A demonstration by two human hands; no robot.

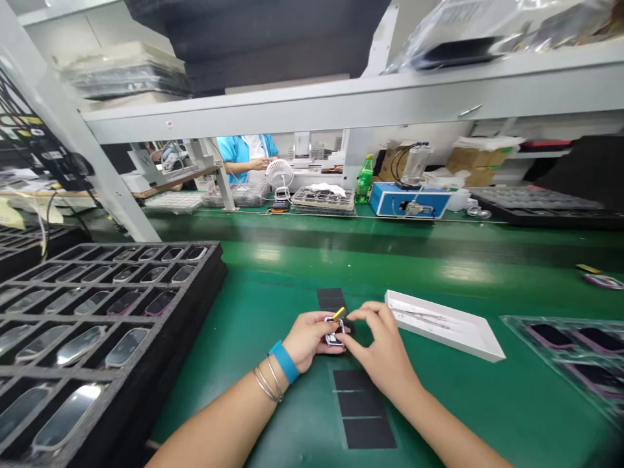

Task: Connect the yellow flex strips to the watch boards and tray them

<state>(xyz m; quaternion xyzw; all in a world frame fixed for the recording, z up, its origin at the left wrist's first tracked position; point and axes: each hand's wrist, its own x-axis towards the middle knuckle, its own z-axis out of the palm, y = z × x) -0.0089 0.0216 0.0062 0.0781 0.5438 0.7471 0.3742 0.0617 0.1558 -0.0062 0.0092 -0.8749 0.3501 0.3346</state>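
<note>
The left hand (307, 341) grips a small white-framed part (334, 337) with a yellow tab (338, 313) above the green tabletop (487, 422), while the right hand's (383, 351) fingers (361, 316) close narrowly beside it, near a white tray (443, 325).

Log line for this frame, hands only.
left hand: holds small white-framed part | right hand: beside yellow tab | nearby: white tray, black foam tray

The tray (195, 286) is matt black foam; the green bench mat (487, 416) is glossy.
</note>
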